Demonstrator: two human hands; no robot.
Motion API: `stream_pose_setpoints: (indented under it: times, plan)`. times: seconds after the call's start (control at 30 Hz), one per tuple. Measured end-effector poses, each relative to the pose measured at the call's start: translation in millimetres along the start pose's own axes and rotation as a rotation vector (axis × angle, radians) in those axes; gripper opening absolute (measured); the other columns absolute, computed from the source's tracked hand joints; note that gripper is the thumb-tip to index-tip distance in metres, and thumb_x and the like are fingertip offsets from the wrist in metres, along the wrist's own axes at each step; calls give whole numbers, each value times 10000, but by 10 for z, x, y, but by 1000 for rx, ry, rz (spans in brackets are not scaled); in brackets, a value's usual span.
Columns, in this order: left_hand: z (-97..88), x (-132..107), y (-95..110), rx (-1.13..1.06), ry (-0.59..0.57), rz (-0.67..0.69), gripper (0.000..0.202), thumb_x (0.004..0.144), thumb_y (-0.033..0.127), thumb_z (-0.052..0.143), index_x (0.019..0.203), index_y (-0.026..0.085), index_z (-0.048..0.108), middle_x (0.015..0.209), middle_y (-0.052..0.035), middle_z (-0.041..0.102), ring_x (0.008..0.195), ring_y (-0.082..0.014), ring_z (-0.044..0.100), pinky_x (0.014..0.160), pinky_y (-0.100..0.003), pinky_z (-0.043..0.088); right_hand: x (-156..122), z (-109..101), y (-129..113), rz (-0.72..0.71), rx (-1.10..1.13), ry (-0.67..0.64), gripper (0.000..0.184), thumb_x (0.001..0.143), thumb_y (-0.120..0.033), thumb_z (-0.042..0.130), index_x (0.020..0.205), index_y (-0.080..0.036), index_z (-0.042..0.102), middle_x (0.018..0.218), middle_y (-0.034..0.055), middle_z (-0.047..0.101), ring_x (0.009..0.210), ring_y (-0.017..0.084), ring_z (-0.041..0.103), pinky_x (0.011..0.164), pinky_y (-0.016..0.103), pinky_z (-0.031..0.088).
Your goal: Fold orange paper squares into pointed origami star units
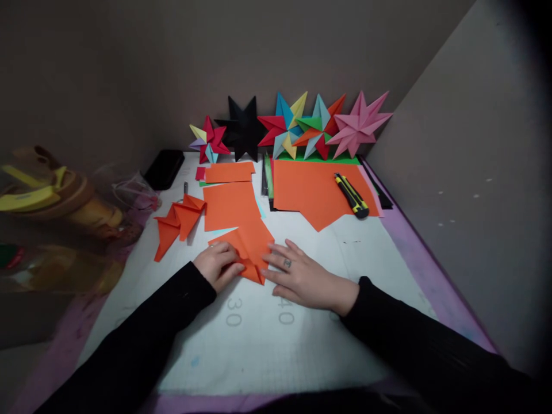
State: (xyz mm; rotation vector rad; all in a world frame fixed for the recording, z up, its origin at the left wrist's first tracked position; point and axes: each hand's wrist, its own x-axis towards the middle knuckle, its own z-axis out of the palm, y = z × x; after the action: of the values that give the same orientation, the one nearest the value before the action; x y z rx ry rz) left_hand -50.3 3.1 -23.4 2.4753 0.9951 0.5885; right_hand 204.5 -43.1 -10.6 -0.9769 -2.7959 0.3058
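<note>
Left hand (219, 267): pinching partly folded orange paper sheet (255, 244)
Right hand (297, 275): resting at its right edge, fingers apart
Fold (250, 271): probably needing aligned edges, firm pressing

The white mat (267, 359) reads 30 (234, 312) and 40 (286, 314) (in grey).

free mat (267, 356) nearside, stars (245, 123) behind

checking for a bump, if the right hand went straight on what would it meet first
The right hand likely meets the folded orange sheet, perhaps touching it now; beyond lies the left hand.
</note>
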Motion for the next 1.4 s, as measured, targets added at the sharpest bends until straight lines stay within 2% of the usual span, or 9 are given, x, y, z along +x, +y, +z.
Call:
stream_pose_setpoints:
  times: [0.07, 0.17, 0.3, 0.53, 0.7, 0.97, 1.07, 1.4]
  plan:
    - [24, 11, 4, 21, 0, -43, 253, 848, 346, 492, 726, 163, 616, 758, -49, 546, 720, -172, 521, 696, -327, 448, 4, -2, 9, -88, 32, 20, 314, 910, -318, 473, 1189, -199, 557, 1277, 90, 531, 1278, 240, 348, 1066, 476, 241]
    - [53, 20, 13, 65, -11, -113, 269, 840, 374, 481, 708, 168, 594, 754, -44, 534, 709, -173, 507, 704, -338, 440, 23, -4, 25, -173, 61, 59, 273, 897, -258, 497, 1145, -177, 576, 1179, 106, 586, 1174, 223, 449, 991, 443, 346]
    - [62, 38, 62, 135, -29, -176, 231, 819, 342, 481, 692, 171, 570, 739, -44, 523, 705, -180, 504, 725, -352, 433, 42, -3, 25, -230, 106, 94, 234, 898, -195, 477, 1102, -158, 585, 1093, 113, 621, 1086, 199, 511, 944, 412, 392]
    - [46, 66, 119, 198, -75, -204, 192, 800, 296, 469, 686, 171, 559, 753, -52, 518, 703, -188, 498, 691, -344, 424, 42, 27, -13, -155, 159, 36, 379, 886, -198, 482, 1259, -131, 464, 1085, 109, 597, 1052, 195, 507, 936, 378, 410]
    - [62, 64, 110, 200, -67, -210, 178, 789, 259, 448, 696, 166, 568, 779, -66, 532, 726, -200, 512, 720, -361, 421, 54, 20, -15, -176, 101, 36, 286, 884, -209, 485, 1157, -163, 557, 1058, 108, 587, 970, 207, 518, 883, 382, 427]
    - [67, 79, 138, 247, -96, -233, 160, 780, 239, 447, 699, 175, 569, 784, -58, 545, 727, -199, 504, 748, -363, 414, 52, 4, -15, -174, 124, 25, 271, 910, -204, 441, 1144, -191, 576, 1089, 102, 589, 970, 194, 526, 859, 376, 435]
    - [59, 92, 154, 265, -114, -245, 161, 784, 239, 447, 709, 177, 575, 794, -64, 549, 729, -207, 504, 713, -353, 413, 59, 3, -16, -166, 126, 18, 267, 913, -212, 440, 1135, -188, 585, 1094, 98, 592, 960, 190, 534, 850, 369, 442]
    - [54, 127, 232, 374, -152, -293, 149, 777, 226, 452, 698, 180, 569, 781, -64, 543, 717, -213, 498, 663, -342, 401, 33, 49, 1, -229, 165, 67, 260, 903, -207, 482, 1140, -162, 579, 1167, 65, 620, 1163, 202, 472, 965, 374, 411]
